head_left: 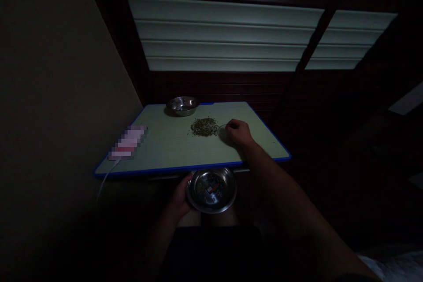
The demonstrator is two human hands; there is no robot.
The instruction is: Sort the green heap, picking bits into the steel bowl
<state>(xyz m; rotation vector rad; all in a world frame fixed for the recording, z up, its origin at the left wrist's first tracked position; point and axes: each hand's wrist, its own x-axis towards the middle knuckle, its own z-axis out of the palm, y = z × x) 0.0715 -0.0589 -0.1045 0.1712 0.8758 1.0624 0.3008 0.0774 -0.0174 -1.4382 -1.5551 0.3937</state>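
Observation:
My left hand grips the left rim of a shiny metal bowl, held just below the table's front edge, above my lap. A label with some orange shows on the bowl's bottom. Over the right half of the table, my right hand is closed around a small see-through utensil, perhaps a spoon; its shape is hard to make out. The utensil's far end meets the right side of a loose pile of small greenish-brown grains. A few grains lie scattered around the pile.
A second metal bowl stands at the back left of the pale table, which has a blue edge. At the left lies a blurred-out pink phone-like object with a white cable hanging off the edge. Dark slatted panels rise behind.

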